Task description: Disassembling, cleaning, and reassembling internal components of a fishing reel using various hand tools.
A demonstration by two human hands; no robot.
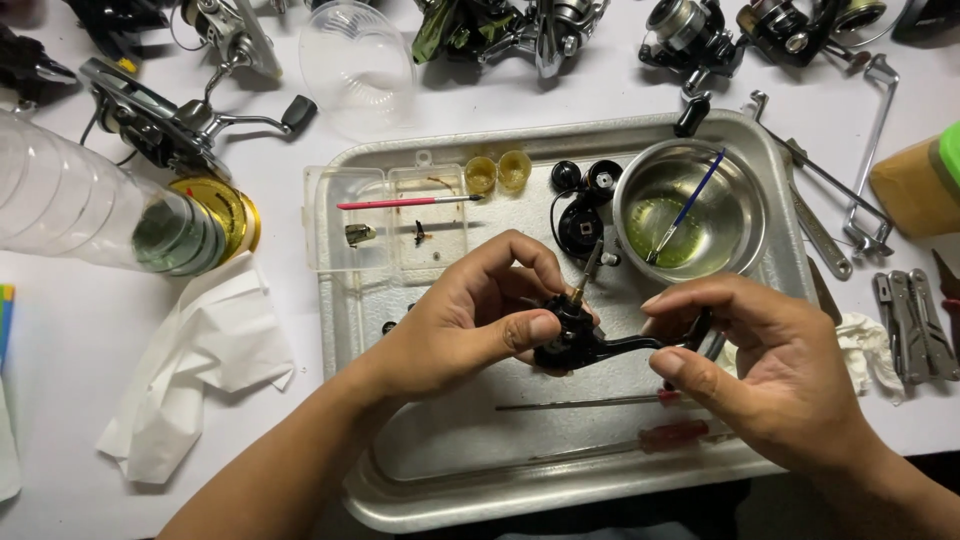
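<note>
Counting first: two hands over one metal tray (790, 260) on the white surface (60, 330); two small amber cups (497, 172); one steel bowl (690, 205) of oily liquid with a blue brush (690, 205) leaning in it; one pink-handled brush (400, 203) across a clear compartment box (365, 225); two red-handled screwdrivers (672, 434) lying low on the tray. Several spinning reels (170, 120) line the far edge.

Black reel handle assembly (585, 340): glossy, cranked arm, brass-tipped shaft pointing up-right. Held above the tray's middle.

Left hand (470, 320): thumb and fingers clenched around the hub end. Right hand (770, 370): fingers curled, pinching the knob end of the arm.
</note>
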